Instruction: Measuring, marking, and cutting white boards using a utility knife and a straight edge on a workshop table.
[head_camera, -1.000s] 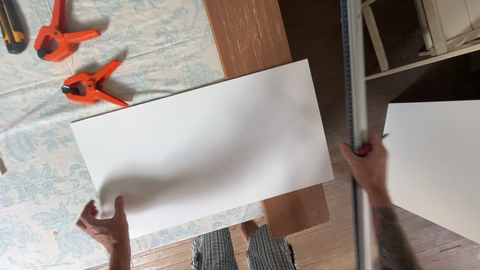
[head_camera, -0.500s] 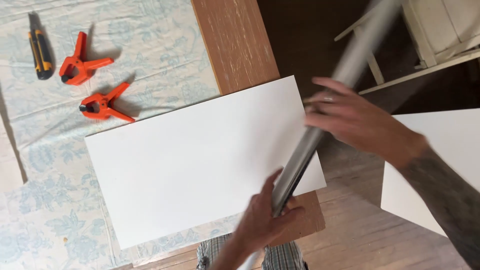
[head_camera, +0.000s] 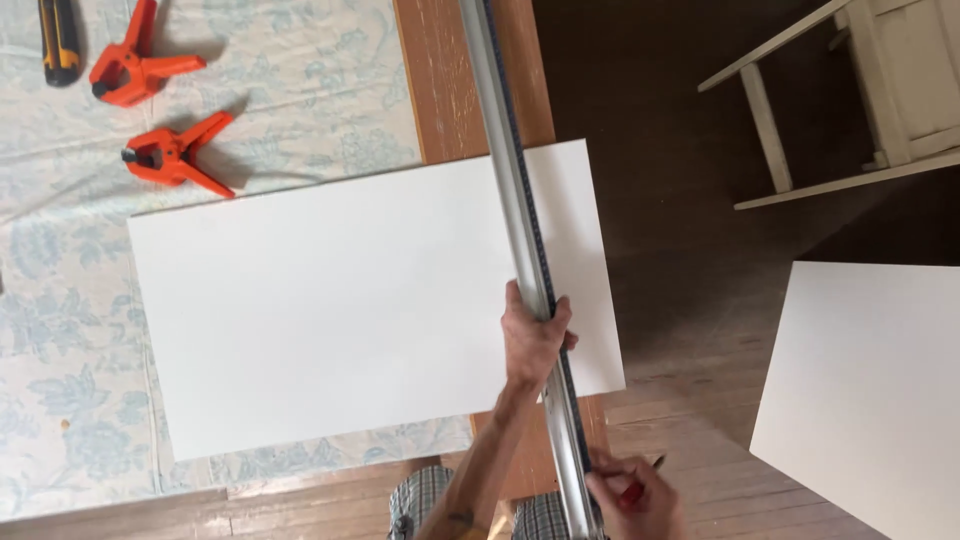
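A large white board (head_camera: 340, 310) lies flat on a table covered by a pale floral cloth (head_camera: 70, 400). A long metal straightedge (head_camera: 510, 190) lies across the board's right part, running from the far edge to the near edge. My left hand (head_camera: 533, 340) presses down on the straightedge near the board's front right. My right hand (head_camera: 635, 495) is at the straightedge's near end, below the board's edge, and holds a thin red pencil (head_camera: 640, 483).
Two orange spring clamps (head_camera: 172, 155) (head_camera: 135, 65) and a yellow-black utility knife (head_camera: 60, 40) lie on the cloth at the far left. The brown wooden tabletop (head_camera: 440, 80) shows beside the cloth. A second white board (head_camera: 870, 390) lies on the floor at right, near pale wooden furniture (head_camera: 860, 90).
The straightedge, carried upright at the right a second ago, has swung over and now lies on the board. My left hand moved from the board's front left corner onto it.
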